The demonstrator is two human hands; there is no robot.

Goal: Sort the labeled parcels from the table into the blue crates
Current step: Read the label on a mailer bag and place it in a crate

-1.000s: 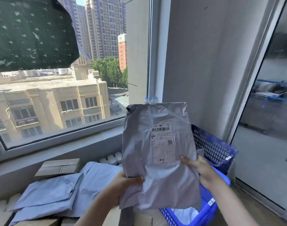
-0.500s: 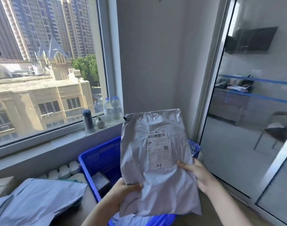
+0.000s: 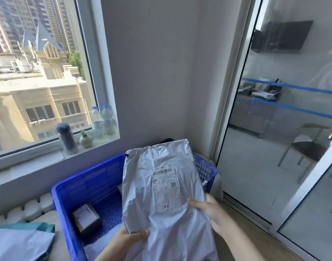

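Both bare forearms reach up from the lower edge. The left grip (image 3: 130,240) pinches the grey parcel (image 3: 142,194) near its lower left, thumb across the front. The right grip (image 3: 213,211) clasps its right edge higher up, thumb laid on the front.

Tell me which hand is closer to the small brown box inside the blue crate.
Left. The left hand grips the grey parcel's lower left corner, just right of the box. The right hand holds the parcel's right edge, beyond the parcel from the box.
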